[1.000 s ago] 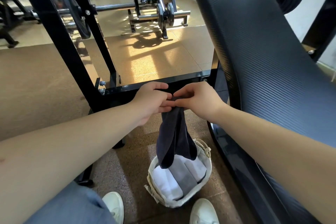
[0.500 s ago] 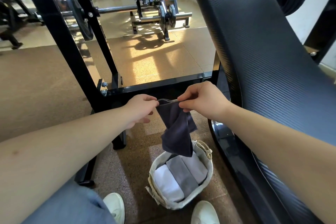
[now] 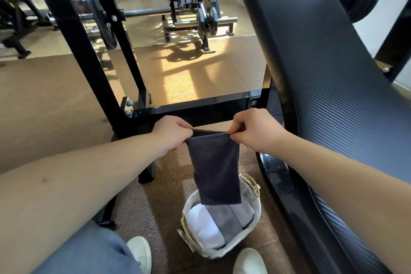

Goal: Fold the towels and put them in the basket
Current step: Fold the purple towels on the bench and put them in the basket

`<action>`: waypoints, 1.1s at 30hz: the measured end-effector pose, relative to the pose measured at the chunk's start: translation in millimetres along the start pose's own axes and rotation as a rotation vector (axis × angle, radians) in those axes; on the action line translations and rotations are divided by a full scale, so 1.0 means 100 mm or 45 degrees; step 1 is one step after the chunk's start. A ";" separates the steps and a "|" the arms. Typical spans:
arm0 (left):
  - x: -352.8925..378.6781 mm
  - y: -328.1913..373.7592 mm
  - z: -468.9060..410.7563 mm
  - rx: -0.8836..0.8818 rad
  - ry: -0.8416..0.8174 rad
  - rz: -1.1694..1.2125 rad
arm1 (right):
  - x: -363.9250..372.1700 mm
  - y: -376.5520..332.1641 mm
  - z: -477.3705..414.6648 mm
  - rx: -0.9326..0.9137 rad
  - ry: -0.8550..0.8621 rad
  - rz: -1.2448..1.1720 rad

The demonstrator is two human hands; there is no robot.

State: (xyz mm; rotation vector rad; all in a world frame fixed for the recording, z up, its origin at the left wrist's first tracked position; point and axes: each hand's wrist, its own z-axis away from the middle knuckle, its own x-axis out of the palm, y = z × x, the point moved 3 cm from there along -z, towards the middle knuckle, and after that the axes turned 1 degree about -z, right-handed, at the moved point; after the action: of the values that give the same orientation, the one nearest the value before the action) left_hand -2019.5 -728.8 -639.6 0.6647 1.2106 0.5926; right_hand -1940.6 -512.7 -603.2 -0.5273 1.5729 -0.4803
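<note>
Left hand [image 3: 172, 134] pinches the top left corner of a dark navy terry towel [image 3: 214, 169]; right hand [image 3: 253, 132] pinches the top right corner, top edge stretched taut between them. Towel hangs flat at 6 o'clock from both hands, its lower edge over the mouth of a round cream fabric-lined basket [image 3: 255, 204] on the speckled brown floor [image 3: 155, 207]. Inside the basket: folded white towel [image 3: 205, 224] at 9 o'clock, folded grey towel [image 3: 226, 220] in the middle. Black padded bench [image 3: 322, 73] at 3 o'clock of the right hand.
</note>
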 end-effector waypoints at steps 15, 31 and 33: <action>-0.12 0.04 0.00 0.053 -0.243 0.252 | -0.01 0.08 0.01 0.121 0.063 0.016; -0.07 0.00 0.01 0.128 -0.470 0.304 | 0.09 0.22 -0.07 0.464 0.025 -0.768; -0.10 0.00 0.00 0.145 -0.464 0.316 | 0.09 0.24 -0.09 0.506 0.046 -0.845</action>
State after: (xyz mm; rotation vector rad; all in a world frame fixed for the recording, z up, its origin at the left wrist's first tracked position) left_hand -2021.7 -735.8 -632.7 0.9832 0.8309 0.5801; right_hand -1950.7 -499.0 -623.7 -0.7274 1.2613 -1.2795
